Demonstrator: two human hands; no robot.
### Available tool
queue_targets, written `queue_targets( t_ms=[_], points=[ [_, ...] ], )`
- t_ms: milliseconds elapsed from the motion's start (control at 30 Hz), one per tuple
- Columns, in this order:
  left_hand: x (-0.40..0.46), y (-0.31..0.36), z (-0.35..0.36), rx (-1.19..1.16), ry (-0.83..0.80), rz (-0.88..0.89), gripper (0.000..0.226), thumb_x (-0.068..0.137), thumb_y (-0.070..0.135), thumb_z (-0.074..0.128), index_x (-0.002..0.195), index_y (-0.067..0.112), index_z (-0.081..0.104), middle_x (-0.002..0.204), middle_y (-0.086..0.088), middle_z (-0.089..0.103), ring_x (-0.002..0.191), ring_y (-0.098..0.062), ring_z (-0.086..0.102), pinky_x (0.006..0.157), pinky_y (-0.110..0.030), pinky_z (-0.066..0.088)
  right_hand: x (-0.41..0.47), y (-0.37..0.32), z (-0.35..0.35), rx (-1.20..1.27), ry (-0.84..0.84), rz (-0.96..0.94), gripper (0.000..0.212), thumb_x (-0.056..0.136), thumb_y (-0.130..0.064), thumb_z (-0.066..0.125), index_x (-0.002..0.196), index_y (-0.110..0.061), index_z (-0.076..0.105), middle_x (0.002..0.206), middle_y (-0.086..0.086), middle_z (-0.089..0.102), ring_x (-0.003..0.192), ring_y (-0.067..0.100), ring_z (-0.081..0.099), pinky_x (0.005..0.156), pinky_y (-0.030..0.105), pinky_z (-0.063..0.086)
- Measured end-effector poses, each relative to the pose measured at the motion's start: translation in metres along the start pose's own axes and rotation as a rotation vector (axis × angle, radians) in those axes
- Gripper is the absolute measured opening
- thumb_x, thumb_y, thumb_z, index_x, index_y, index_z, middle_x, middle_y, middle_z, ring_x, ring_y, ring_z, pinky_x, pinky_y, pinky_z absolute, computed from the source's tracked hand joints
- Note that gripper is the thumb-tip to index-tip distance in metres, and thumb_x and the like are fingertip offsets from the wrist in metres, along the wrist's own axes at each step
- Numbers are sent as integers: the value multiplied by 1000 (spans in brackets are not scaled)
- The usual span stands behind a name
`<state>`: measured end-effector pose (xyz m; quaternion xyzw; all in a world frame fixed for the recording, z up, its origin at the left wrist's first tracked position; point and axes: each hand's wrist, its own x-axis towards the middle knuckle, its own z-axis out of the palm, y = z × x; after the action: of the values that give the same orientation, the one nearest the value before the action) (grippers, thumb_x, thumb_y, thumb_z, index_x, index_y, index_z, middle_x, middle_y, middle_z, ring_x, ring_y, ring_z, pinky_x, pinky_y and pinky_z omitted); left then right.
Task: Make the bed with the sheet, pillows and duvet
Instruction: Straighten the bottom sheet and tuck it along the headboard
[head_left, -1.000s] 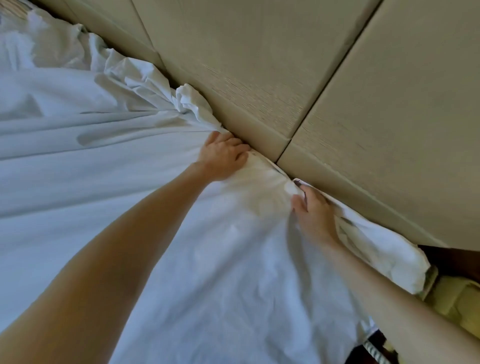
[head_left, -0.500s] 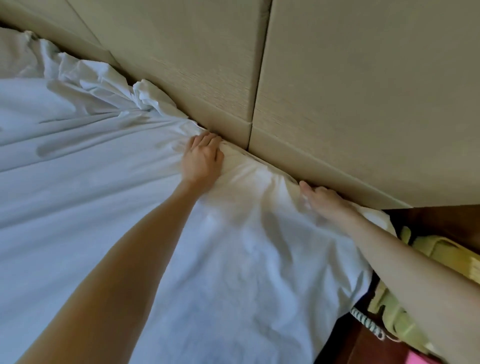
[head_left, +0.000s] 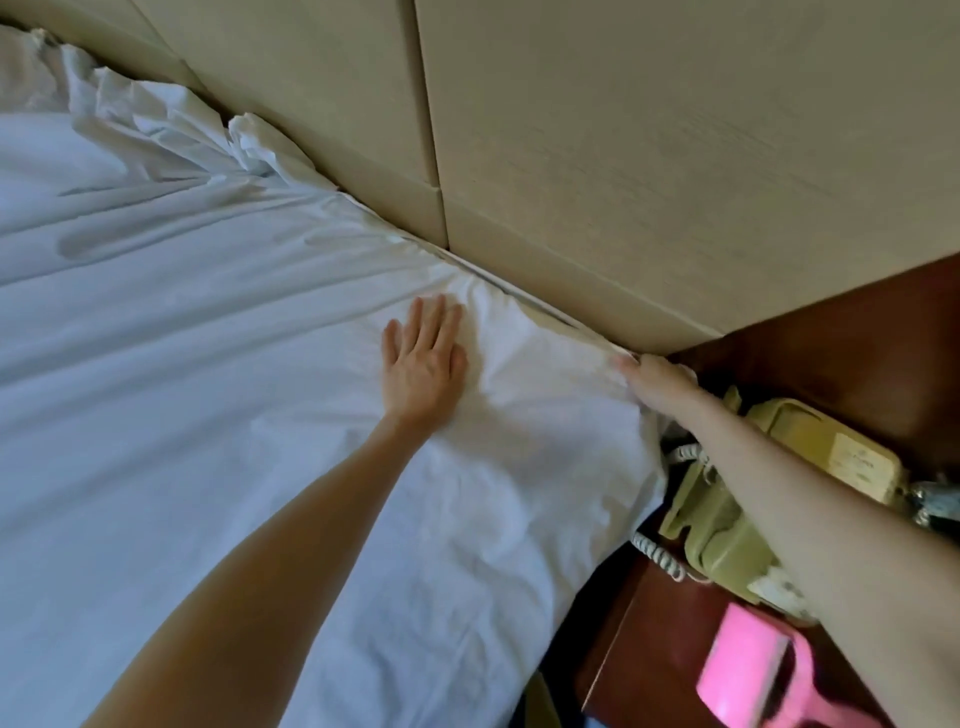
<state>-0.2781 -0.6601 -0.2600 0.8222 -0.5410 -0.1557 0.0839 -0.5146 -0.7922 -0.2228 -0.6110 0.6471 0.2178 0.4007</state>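
While left hand (head_left: 423, 364) presses sheet (head_left: 208, 338), fingers (head_left: 434, 317) flat

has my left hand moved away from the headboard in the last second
Yes. The left hand has pulled back from the headboard seam and lies flat on the sheet.

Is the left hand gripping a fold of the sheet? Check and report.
No, the left hand lies flat on the sheet with its fingers straight.
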Motion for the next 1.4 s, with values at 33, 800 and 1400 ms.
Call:
queue_targets(
  t_ms=[33,800,1400],
  points=[
    [-6,2,0,-49,-1,2,61,91,34,18,146,19,38,156,0,29,147,-23,18,116,-45,10,-5,-3,-3,-27,43,-39,45,101,-35,36,125,0,52,128,23,53,118,35,49,82,31,33],
    [-210,50,-5,-650,293,-461,28,92,-3,43,104,10,66,105,6,58,91,-14,60,74,-21,44,-60,67,37,-742,225,-495,33,92,-1,38,117,-10,58,113,14,60,108,33,54,88,39,42],
    [-291,43,-51,-966,569,-923,32,91,-3,35,98,12,63,93,-1,67,89,-17,62,74,-13,47,-105,34,107,768,132,5,31,83,-5,45,110,-4,60,95,7,56,70,20,50,61,31,41]
  ],
)
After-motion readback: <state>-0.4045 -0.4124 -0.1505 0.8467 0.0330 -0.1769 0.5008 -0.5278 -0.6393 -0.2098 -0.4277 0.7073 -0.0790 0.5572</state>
